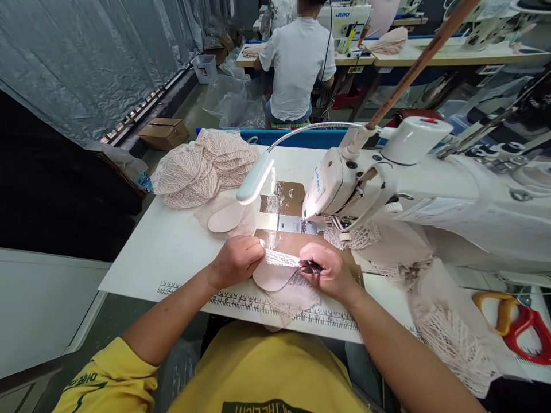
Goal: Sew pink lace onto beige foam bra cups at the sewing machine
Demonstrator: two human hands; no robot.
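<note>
Right now, pressing down with the left hand point(236, 261), fingers curled closed over one end of a lace strip point(282, 258) and the edge of a pink cup piece point(271, 278). Gripping a small dark tool point(310, 265) in the right hand point(329, 269), fingers closed narrowly around it, its tip touching the lace strip's other end. Stretching the lace strip between the two hands, flat on the white counter point(172, 246), just in front of the sewing machine point(344, 183) and just behind the printed ruler point(241, 299) along the front edge. Working beneath a gooseneck lamp point(255, 179). Leaving a heap of lace pieces point(202, 166) at the far left of the counter and red-and-yellow scissors point(516, 324) well off to the right. Facing another person in a white shirt point(297, 63), seated further off with back turned.
</note>
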